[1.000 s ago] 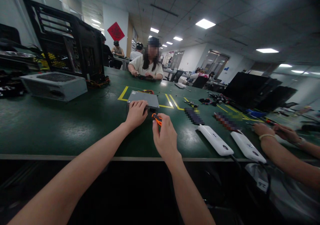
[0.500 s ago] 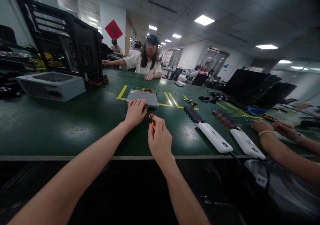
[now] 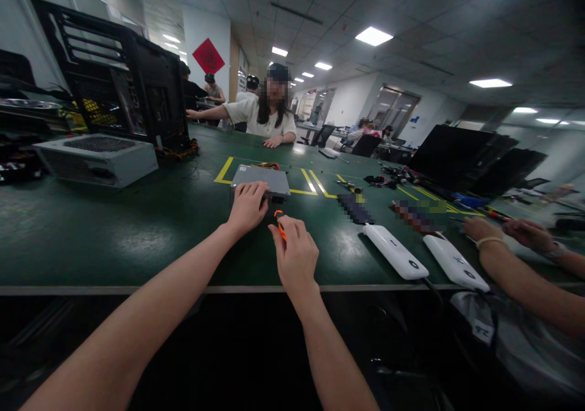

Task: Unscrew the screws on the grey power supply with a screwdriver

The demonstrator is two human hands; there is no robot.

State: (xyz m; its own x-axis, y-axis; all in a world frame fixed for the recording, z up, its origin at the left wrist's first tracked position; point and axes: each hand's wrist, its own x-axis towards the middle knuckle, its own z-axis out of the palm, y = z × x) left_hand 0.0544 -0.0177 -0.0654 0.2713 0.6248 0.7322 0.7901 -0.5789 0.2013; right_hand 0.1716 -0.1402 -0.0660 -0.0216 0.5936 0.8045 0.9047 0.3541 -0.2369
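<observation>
A grey power supply unit [image 3: 267, 179] lies flat on the green table, its coloured cables [image 3: 269, 166] at the far side. My left hand [image 3: 248, 207] grips its near left edge, fingers over the top and thumb toward the front face. Just right of and nearer than the unit, my right hand [image 3: 297, 249] is closed round a screwdriver with an orange and black handle [image 3: 280, 221]. The handle points toward the unit's near face. Whether its tip touches the unit I cannot tell, as the shaft is too small to make out.
On the left stand a second power supply [image 3: 98, 158] and a black computer case [image 3: 114, 82]. Two white power banks [image 3: 395, 251] lie at right, near a co-worker's hands [image 3: 484, 231]. Dark monitors [image 3: 457, 155] stand beyond. Across the table sits another person [image 3: 262, 115].
My right hand has shifted slightly right and turned a little, the orange handle moving with it. My left hand stays on the power supply unit. The whole view has moved only slightly.
</observation>
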